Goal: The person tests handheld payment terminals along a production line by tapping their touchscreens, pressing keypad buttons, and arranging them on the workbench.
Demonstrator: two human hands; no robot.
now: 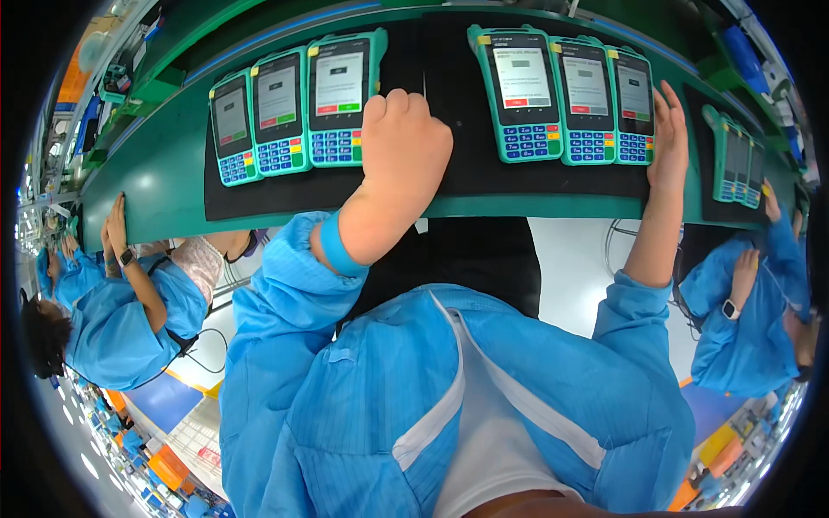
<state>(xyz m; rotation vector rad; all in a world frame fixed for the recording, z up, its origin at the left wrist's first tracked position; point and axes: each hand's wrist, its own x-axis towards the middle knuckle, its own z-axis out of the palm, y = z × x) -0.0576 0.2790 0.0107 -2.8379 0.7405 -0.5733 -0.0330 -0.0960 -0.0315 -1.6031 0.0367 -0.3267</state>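
Observation:
My left hand [404, 138] is closed in a fist above the black mat, just right of a green payment terminal [335, 95]. A thin pale line shows beyond its knuckles; what the fingers hold, if anything, is hidden. Two more terminals [278, 108] [231, 125] lie to the left of that one, side by side, screens lit. On the right lies another row of three: a payment terminal [521, 95], a middle terminal [588, 99] and an end terminal [634, 104]. My right hand [669, 142] is open, fingers stretched along the end terminal's right edge.
The black mat [466, 186] lies on a green workbench [147, 190]. Further right, several terminals [737, 160] rest on another mat beside a co-worker [751, 302]. A second co-worker [129, 319] sits at the left, hands on the bench edge. A green shelf edge runs behind.

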